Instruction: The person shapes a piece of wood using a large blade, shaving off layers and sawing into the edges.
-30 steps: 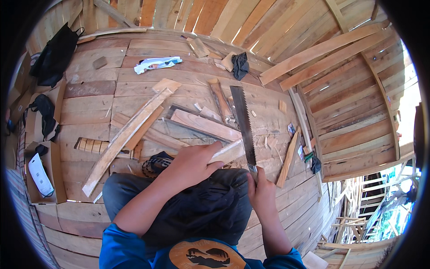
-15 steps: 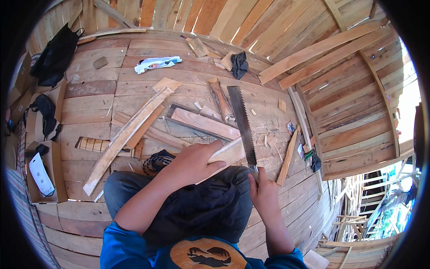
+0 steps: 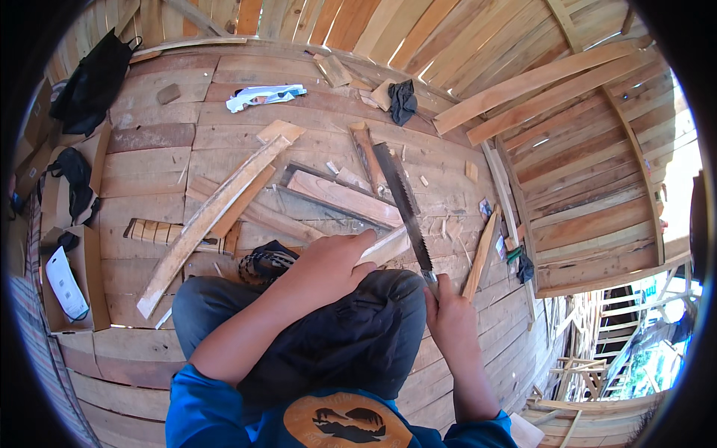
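My left hand (image 3: 334,263) is closed round a short pale wooden board (image 3: 388,246), held above my lap; its lower part is hidden behind my hand and wrist. In my right hand (image 3: 453,313) is a handsaw (image 3: 404,203), its handle mostly covered by my fingers. The toothed blade points away from me, slanting to the far left, with teeth on its right side. It passes by the board's right end; whether it touches the wood I cannot tell. Just beyond the board, a pinkish plank (image 3: 343,198) lies on the floor.
Long planks (image 3: 216,216) lie crossed on the left of the plank floor, near a striped wooden piece (image 3: 172,235). Cardboard boxes (image 3: 93,291) stand far left. A narrow board (image 3: 482,254) lies to the right. Offcuts, a black bag (image 3: 402,102) and a white packet (image 3: 265,97) lie farther off.
My right hand has shifted slightly right and nearer, and the saw leans more to the left. The board in my left hand has tilted, showing less of its broad face.
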The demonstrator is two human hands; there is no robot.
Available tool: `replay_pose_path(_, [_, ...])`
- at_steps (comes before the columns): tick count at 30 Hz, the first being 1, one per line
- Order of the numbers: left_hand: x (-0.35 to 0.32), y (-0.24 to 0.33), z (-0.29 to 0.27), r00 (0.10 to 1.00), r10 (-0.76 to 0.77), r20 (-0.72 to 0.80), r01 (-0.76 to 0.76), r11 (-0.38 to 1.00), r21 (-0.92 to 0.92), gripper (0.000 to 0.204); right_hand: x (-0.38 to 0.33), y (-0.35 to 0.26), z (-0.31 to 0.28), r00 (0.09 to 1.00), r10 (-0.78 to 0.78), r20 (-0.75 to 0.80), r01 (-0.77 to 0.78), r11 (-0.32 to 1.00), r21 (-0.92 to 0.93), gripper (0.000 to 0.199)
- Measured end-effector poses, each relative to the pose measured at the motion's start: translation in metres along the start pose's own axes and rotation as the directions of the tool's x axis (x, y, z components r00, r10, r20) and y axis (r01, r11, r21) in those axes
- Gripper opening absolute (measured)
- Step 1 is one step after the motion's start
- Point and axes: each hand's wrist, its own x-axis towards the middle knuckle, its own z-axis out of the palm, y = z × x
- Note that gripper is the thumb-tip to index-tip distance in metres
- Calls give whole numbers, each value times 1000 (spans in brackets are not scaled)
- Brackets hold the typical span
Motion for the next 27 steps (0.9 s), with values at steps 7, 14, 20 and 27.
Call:
replay_pose_path(7, [5,-25,31,986,136,-99,-92,929,357,24,13,8,8,992,-42,116,46,999,-28,18])
replay_pose_path(14, [50,-48,70,988,144,-64,-84,824,561,31,53,53,43,993,-50,112,48,999,14,23])
replay_pose_path(20, [130,-87,104,980,190,-53,-112,758,642,31,119,99,86,996,4,94,-11,997,71,25])
replay_pose_path(27, [171,-157,151,986,162,27,-128,656,744,27,159,128,159,991,10,137,-26,993,112,23])
